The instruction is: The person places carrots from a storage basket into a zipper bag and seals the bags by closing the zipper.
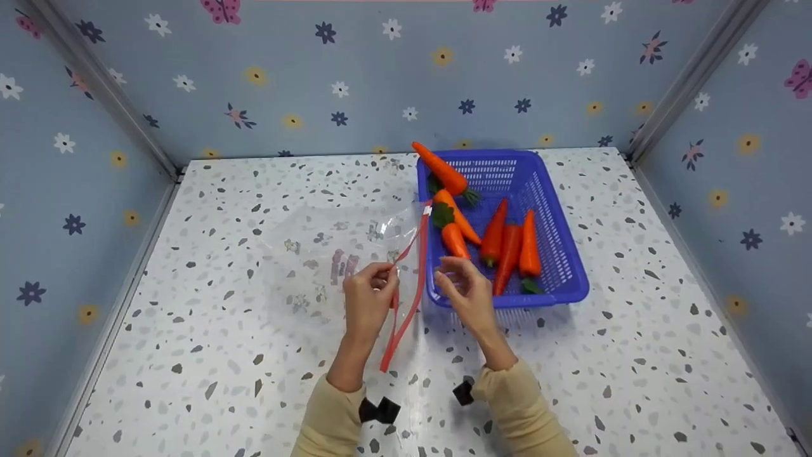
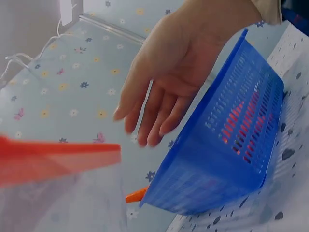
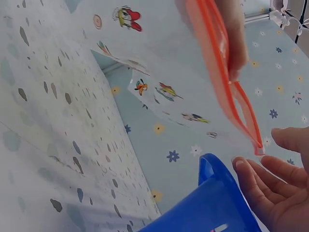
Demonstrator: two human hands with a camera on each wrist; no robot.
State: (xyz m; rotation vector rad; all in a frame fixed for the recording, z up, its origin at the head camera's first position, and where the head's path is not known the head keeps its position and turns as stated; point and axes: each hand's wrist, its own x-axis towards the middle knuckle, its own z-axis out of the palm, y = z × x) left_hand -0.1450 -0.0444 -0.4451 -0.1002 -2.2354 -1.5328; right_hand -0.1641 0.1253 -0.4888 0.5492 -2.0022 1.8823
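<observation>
A clear zip bag with printed cartoon figures lies to the left, its red zip strip parted into two edges. My left hand pinches the near red edge between thumb and fingers, holding the mouth apart. In the right wrist view the left hand shows behind the red strip. My right hand hovers over the near left corner of the blue basket, fingers loosely bent, nothing in them. Several carrots lie inside the basket, beyond the right hand.
One carrot leans across the basket's back left rim, tip sticking out. A small white slider sits at the far end of the red strip. Flower-patterned panels close the speckled table at the back and both sides.
</observation>
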